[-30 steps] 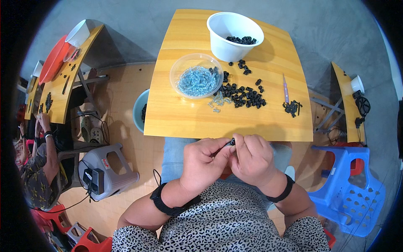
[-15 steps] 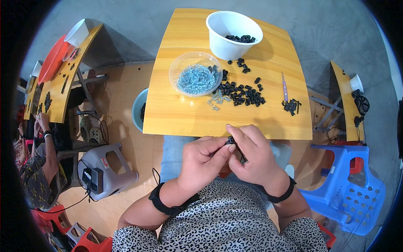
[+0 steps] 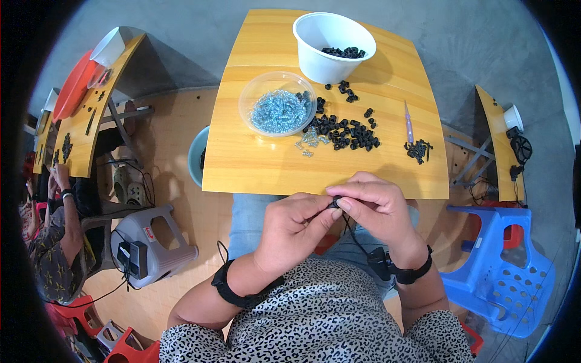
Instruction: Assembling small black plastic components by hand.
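Close in front of my body, just off the table's near edge, my two hands meet at a small black plastic piece (image 3: 334,202). My left hand (image 3: 295,222) pinches it between thumb and fingertips. From the other side, the thumb and fingers of my right hand (image 3: 378,209) grip the same piece, partly hiding it. Beyond them on the wooden table (image 3: 272,175) lies a heap of similar black pieces (image 3: 348,133). A round clear tub (image 3: 245,112) of small bluish coil springs (image 3: 279,112) stands to their left, with a few loose springs (image 3: 311,139) beside it.
A white bowl (image 3: 311,57) of black pieces stands at the back. On the right lie a purple-handled pointed tool (image 3: 408,124) and smaller black parts (image 3: 417,151). Around the table are a teal bucket (image 3: 195,156), a grey stool (image 3: 160,245), a blue stool (image 3: 502,272) and another person's hand (image 3: 60,175).
My right hand has turned and shifted slightly right, its fingers now laid over the black piece. A black box and cable at my right wrist have come into view. My left hand keeps its pinch.
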Tool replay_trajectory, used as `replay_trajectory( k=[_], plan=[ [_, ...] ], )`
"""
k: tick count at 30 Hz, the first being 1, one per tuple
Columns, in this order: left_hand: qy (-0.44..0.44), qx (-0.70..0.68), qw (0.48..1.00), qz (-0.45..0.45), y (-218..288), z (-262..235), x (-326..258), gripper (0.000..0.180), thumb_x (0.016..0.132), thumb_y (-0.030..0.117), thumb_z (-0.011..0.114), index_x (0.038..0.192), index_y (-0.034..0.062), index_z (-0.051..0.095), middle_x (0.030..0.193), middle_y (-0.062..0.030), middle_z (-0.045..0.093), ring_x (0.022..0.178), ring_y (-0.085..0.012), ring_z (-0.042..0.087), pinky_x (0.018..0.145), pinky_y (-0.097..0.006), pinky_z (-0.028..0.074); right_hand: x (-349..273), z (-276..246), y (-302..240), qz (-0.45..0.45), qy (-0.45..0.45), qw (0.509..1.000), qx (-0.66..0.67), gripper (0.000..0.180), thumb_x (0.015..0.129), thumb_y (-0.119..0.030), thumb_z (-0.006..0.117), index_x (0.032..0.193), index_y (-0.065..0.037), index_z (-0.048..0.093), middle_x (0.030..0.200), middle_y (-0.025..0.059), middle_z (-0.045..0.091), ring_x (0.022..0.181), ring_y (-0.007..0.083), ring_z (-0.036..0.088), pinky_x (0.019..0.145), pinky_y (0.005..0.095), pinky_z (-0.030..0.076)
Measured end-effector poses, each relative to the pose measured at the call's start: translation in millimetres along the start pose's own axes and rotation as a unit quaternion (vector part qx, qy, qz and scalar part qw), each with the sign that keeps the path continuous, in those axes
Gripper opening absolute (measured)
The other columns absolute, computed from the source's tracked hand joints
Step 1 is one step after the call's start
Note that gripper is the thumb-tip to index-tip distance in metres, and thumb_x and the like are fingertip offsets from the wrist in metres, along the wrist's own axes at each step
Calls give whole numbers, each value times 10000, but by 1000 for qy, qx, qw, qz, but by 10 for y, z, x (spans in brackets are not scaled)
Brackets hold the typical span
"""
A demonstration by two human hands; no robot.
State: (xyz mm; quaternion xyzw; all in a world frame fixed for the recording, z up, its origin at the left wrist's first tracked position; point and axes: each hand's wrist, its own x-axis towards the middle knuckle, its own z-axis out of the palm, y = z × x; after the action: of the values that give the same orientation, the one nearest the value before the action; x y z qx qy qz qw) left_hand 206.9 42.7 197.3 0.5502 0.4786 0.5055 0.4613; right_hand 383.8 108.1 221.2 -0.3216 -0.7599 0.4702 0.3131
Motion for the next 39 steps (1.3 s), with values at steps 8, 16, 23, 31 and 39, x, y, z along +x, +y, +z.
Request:
replay_trajectory(
  k=[8,16,23,31,39],
  plan=[
    [0,-22,999,-28,19,-22,12,153,859,62,691,994,-5,714,764,-136,681,678,-211,624,637,-313,491,-4,29,-53,42,10,999,21,177,858,-13,666,1031,-5,704,857,74,657,738,130,605,641,245,475],
    [5,-30,999,-14,61,-66,44,154,869,44,675,1009,-5,716,777,-122,692,688,-196,618,645,-302,488,-107,248,-62,75,138,981,111,166,862,10,677,1023,-5,713,903,67,662,721,94,615,615,215,484],
    [25,-33,999,-28,22,-68,28,165,857,49,693,1009,-12,714,764,-124,686,677,-176,611,626,-296,482,-92,316,-38,7,155,987,-26,192,853,18,678,1043,0,706,889,100,659,727,144,631,619,235,493],
    [17,-50,998,-29,34,-64,34,169,862,65,702,1018,2,720,718,-93,663,649,-148,580,607,-282,467,-107,277,-108,-65,145,980,-118,241,858,24,646,1093,-2,691,889,119,657,722,172,630,638,249,494],
    [4,-43,999,-15,35,-55,43,165,854,63,708,1008,6,722,688,-94,644,625,-160,568,589,-289,458,-69,112,-60,57,87,992,77,170,828,1,704,997,-3,719,859,78,665,721,128,621,605,220,464]
  ],
)
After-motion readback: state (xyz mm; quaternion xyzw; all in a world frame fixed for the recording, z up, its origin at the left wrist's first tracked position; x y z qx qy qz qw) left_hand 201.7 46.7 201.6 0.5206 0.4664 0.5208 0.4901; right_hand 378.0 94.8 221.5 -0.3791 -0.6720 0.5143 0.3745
